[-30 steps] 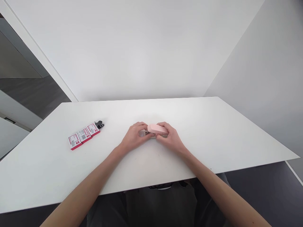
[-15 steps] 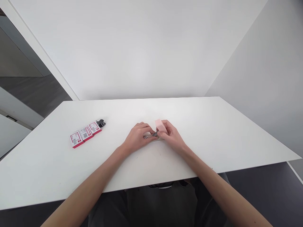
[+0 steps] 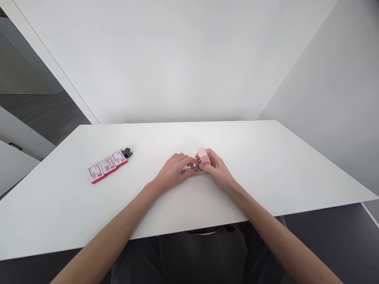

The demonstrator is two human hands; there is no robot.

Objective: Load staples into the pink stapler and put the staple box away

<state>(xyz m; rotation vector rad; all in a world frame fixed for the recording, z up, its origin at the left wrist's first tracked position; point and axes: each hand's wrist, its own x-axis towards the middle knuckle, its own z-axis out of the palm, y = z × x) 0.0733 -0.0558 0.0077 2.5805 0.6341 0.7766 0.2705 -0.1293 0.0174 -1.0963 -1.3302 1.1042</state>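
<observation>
Near the middle of the table, a small pink stapler (image 3: pixel 204 155) is folded open, its pink top raised and its dark metal inner part showing. My left hand (image 3: pixel 172 170) is closed around the pale base, thumb and fingertips pinching at the metal part. On the other side, my right hand (image 3: pixel 218 169) grips the pink top, fingers behind it and thumb in front. Both sets of fingertips almost meet, and they cover much of the stapler's middle.
Three small white-and-red boxes (image 3: pixel 107 165) lie in a slanted row on the left of the white table (image 3: pixel 254 157). Against their far end rests a black staple remover (image 3: pixel 127 152). A white wall (image 3: pixel 177 59) rises behind the table.
My right hand has tipped the pink top more upright and shifted it slightly right. The fingers of my left hand have moved a little over the metal part.
</observation>
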